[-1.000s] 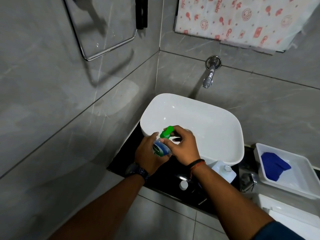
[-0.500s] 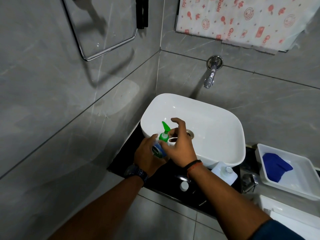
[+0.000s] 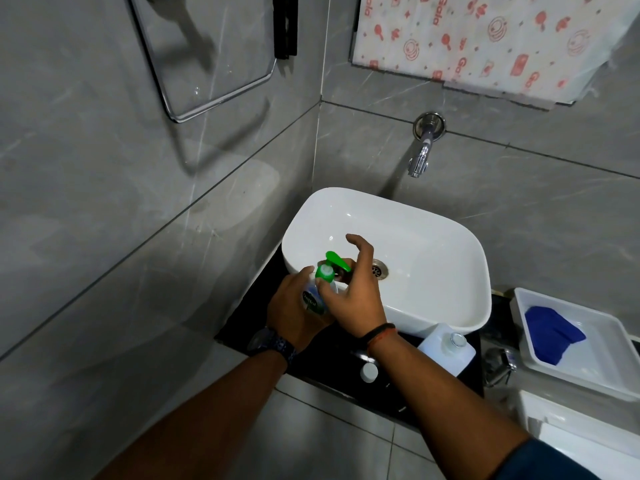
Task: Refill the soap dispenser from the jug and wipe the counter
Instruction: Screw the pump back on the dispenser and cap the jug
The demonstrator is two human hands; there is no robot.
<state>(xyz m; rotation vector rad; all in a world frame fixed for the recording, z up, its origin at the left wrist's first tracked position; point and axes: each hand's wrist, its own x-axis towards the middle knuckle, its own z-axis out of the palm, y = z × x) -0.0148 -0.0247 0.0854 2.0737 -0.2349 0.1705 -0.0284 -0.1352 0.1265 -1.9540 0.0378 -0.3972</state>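
Note:
My left hand [image 3: 294, 311] grips the body of the soap dispenser [image 3: 316, 299], a clear bottle with a green pump head [image 3: 333, 267], held over the black counter [image 3: 247, 311] at the sink's front left. My right hand [image 3: 356, 292] is at the green pump collar, thumb and lower fingers on it, index finger lifted and spread. The translucent white jug [image 3: 446, 353] stands uncapped on the counter in front of the sink, right of my right wrist. Its white cap [image 3: 369, 372] lies on the counter. A blue cloth [image 3: 552, 332] lies in a white tray [image 3: 595, 372] at the right.
The white basin [image 3: 426, 237] fills the middle, with a chrome wall tap [image 3: 420, 157] above it. A chrome fitting [image 3: 498, 363] sits between jug and tray. Grey tiled walls close in on the left and behind; a mirror [image 3: 207, 53] hangs on the left wall.
The green pump head has turned from pointing right to pointing up-left. My right hand has opened its upper fingers while staying on the pump collar. My left hand still holds the bottle.

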